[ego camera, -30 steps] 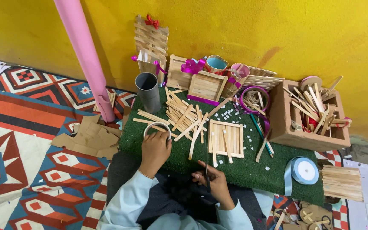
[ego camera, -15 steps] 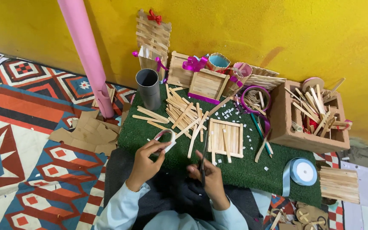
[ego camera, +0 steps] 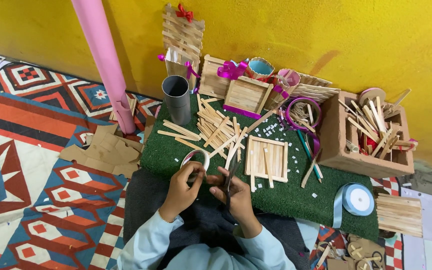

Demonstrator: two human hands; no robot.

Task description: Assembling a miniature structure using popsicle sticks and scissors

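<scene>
A pink tube leans against the yellow wall at far left, with a grey cylinder standing beside it on the green mat. In front of the mat, the left hand grips a white tape roll, held just above the mat's near edge. The right hand, touching the left, is closed around dark scissors. Further right lie a stick panel, a blue ribbon spool and a box of sticks.

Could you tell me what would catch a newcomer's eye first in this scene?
First the bright yellow wall behind and the pink tube leaning at the left. Then the heap of craft sticks on the green mat, beside a flat stick frame. Nearest, the left hand holds a tape roll, and the right hand holds scissors.
</scene>
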